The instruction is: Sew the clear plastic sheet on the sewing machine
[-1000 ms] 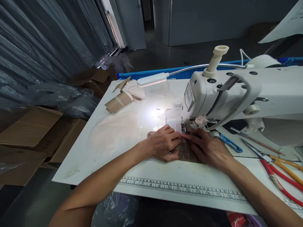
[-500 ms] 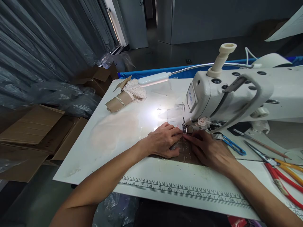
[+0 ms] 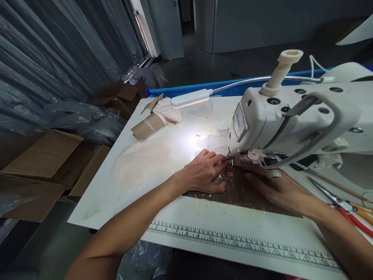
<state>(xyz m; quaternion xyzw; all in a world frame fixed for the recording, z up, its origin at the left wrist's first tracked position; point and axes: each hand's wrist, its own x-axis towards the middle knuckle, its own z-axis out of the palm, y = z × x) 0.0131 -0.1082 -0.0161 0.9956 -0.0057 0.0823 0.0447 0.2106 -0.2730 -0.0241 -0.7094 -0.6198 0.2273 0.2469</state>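
Observation:
My left hand point(image 3: 204, 172) lies flat on a clear, shiny sheet point(image 3: 221, 179) over the brown patch of the table, its fingertips at the presser foot point(image 3: 231, 160) of the white sewing machine point(image 3: 294, 116). My right hand point(image 3: 279, 188) rests to the right of the foot, partly under the machine's arm, with its fingers pressing the same sheet toward the needle. Small red marks show on the sheet between the two hands. What the fingertips pinch is too small to tell.
A lit gooseneck lamp point(image 3: 190, 99) shines on the white table point(image 3: 140, 171). A cardboard roll with pale fabric point(image 3: 155, 118) lies at the back left. Red and yellow handled scissors point(image 3: 346, 210) lie at the right. A printed ruler point(image 3: 241, 245) runs along the front edge. Cardboard boxes point(image 3: 43, 163) stand left.
The view has shifted left and nearer to the machine. My right hand has slid to the right along the sheet, baring more of the brown patch. My left hand stays by the presser foot.

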